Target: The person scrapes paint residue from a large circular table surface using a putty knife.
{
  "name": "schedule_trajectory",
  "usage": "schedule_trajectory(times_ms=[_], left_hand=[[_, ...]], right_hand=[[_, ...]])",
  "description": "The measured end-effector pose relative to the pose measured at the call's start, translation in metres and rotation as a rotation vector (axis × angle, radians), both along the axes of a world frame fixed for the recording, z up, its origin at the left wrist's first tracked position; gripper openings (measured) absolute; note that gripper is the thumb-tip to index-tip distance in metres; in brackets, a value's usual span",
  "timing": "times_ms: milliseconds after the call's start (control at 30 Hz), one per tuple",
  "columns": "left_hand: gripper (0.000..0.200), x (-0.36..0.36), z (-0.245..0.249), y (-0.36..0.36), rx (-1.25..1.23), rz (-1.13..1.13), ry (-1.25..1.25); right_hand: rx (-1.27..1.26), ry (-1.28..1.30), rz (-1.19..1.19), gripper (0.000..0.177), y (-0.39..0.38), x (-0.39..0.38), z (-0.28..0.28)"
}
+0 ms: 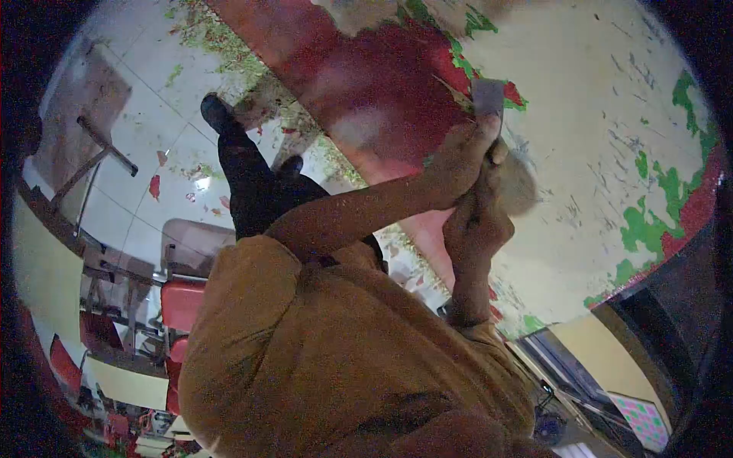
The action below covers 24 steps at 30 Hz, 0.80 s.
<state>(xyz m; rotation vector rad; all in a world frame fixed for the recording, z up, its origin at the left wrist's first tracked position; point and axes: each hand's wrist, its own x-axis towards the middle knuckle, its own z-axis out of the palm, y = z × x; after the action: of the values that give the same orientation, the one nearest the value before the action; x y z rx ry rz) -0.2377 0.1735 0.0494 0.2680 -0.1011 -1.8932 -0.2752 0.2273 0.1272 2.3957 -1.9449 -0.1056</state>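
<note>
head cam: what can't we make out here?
- Scraper handle: head view, covered by left hand and right hand; only the blade shows.
- Right hand's grip: head view, hidden under the left hand.
- Tan shape beside the hands: head view, blurred.
- Furniture at left: head view, too small, lens-warped.
- Wall: cut off by the dark rim.

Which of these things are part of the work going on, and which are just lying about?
In the job: scraper, gripped by the left hand, right hand close beside it; peeling painted wall.
Just lying about: red chair; wooden desk; paint flakes on the floor.
</note>
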Motion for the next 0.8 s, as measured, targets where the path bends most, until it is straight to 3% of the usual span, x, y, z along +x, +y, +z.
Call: schedule_trajectory(times_ms=[33, 133, 233, 267, 300, 367, 433, 567, 600, 667, 733, 800], left_hand=[[0.048, 0.002, -0.004, -0.001, -0.001, 0.0, 0.004], [0.046, -0.009, 0.012, 0.018, 0.098, -0.17, 0.345], [0.039, -0.018, -0.004, 0.007, 0.098, -0.087, 0.279], [0.039, -0.02, -0.004, 0.007, 0.072, -0.061, 0.187], [0.04, -0.02, -0.004, 0.009, 0.047, -0.037, 0.089], [0.043, -0.019, 0.002, 0.015, 0.065, -0.094, 0.12], [0.044, -0.008, 0.017, 0.016, 0.149, -0.243, 0.378], [0.046, -0.006, 0.005, 0.005, 0.092, -0.203, 0.294], [0.046, -0.008, 0.01, 0.009, 0.053, -0.183, 0.292], [0.046, -0.01, 0.014, 0.014, -0.001, -0.156, 0.285], [0.047, -0.011, 0.016, 0.007, -0.058, -0.109, 0.274], [0.047, 0.004, 0.015, 0.0, 0.003, -0.094, 0.245]], right_hand=[[-0.059, -0.062, 0.014, 0.036, 0.002, 0.003, 0.0], [-0.107, -0.093, -0.009, 0.036, 0.014, -0.004, 0.002], [-0.012, 0.087, -0.036, 0.034, 0.015, -0.014, 0.0], [0.014, 0.134, -0.168, 0.032, 0.015, -0.007, -0.003], [-0.022, 0.096, -0.122, 0.033, 0.013, -0.005, 0.0], [-0.08, 0.03, -0.055, 0.033, 0.014, -0.006, 0.007], [-0.098, -0.029, -0.005, 0.033, 0.01, -0.01, 0.005], [-0.068, 0.039, -0.07, 0.03, 0.013, -0.011, 0.0], [-0.135, -0.102, -0.036, 0.028, 0.014, -0.01, 0.002], [-0.145, -0.05, -0.017, 0.029, 0.018, -0.01, 0.012], [-0.109, -0.048, -0.133, 0.027, 0.014, -0.005, 0.011], [-0.058, -0.029, -0.097, 0.026, 0.008, -0.004, 0.008]])
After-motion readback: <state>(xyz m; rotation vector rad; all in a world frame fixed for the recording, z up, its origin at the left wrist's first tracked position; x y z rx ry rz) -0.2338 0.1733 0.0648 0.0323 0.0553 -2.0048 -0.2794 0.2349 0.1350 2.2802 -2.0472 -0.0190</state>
